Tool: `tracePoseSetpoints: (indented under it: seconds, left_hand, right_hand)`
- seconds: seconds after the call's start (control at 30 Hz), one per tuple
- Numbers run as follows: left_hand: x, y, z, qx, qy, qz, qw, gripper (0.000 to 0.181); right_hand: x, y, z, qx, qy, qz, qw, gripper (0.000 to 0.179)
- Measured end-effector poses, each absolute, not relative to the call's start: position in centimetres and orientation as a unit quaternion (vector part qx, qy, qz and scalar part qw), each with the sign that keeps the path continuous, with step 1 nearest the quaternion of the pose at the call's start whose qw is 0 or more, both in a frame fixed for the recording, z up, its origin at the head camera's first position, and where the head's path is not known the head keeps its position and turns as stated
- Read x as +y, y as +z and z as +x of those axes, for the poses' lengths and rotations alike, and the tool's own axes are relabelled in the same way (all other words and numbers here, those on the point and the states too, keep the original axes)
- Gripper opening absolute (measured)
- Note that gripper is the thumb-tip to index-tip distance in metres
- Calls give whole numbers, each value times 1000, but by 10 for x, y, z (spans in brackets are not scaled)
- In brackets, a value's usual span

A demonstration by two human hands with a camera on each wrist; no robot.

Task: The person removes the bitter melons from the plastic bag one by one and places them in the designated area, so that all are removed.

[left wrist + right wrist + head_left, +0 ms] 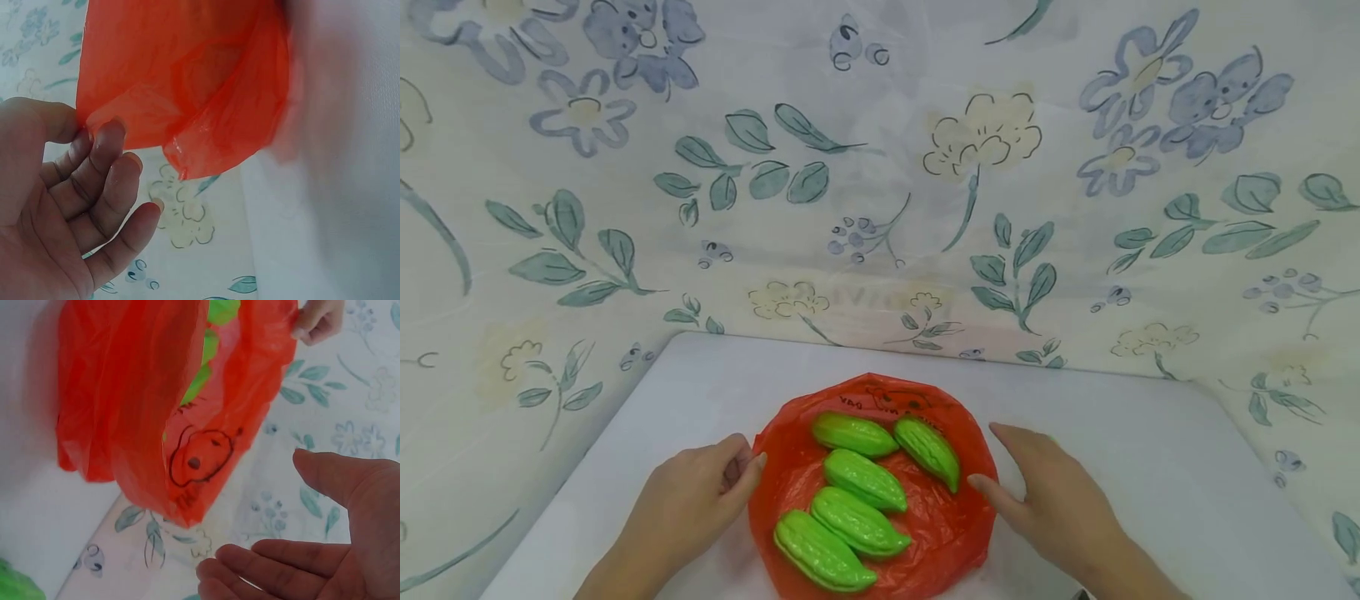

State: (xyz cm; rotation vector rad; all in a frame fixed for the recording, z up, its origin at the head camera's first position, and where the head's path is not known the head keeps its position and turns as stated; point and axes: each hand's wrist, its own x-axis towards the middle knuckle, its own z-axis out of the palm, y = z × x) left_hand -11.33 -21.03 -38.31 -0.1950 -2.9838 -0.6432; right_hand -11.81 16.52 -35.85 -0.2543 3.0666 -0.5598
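A red plastic bag (943, 533) stands with its mouth spread wide on the white table. Inside lie several glossy green bitter melons (861, 521), ridged and pointed at one end. On the bag's left rim, my left hand (696, 490) pinches the edge between thumb and fingers; the left wrist view shows this grip on the bag (206, 81). My right hand (1063, 500) is beside the right rim, thumb and fingers apart. In the right wrist view that hand (325, 550) holds nothing, with a gap between it and the bag (137, 419).
White tabletop (1187, 483) surrounds the bag. Flower-printed cloth (880, 167) rises behind and at both sides. A green thing (17, 581), only partly visible, lies on the table by my right hand. Dark print (203, 456) marks the bag's inner wall.
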Motion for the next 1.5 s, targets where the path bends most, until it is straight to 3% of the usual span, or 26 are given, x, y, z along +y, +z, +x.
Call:
tracePoseSetpoints:
  seconds: [0.23, 0.7, 0.97, 1.27, 1.5]
  left_hand:
    - [-210, -383, -115, -975, -209, -65, 46, 22]
    - [-212, -386, -113, -975, -212, -55, 40, 22]
    - [-212, -386, -113, -975, -210, -59, 47, 22]
    - [-212, -387, -114, -973, -212, -65, 58, 21]
    - [-212, -387, -115, -973, -211, -67, 60, 22]
  right_hand:
    - [147, -369, -126, 971, -200, -128, -7, 62]
    - [122, -381, -151, 951, -214, -222, 29, 55]
    - [114, -396, -165, 954, -205, -215, 38, 49]
    - [109, -404, -171, 966, -152, -207, -2, 43]
    - [107, -409, -172, 969, -139, -202, 13, 33]
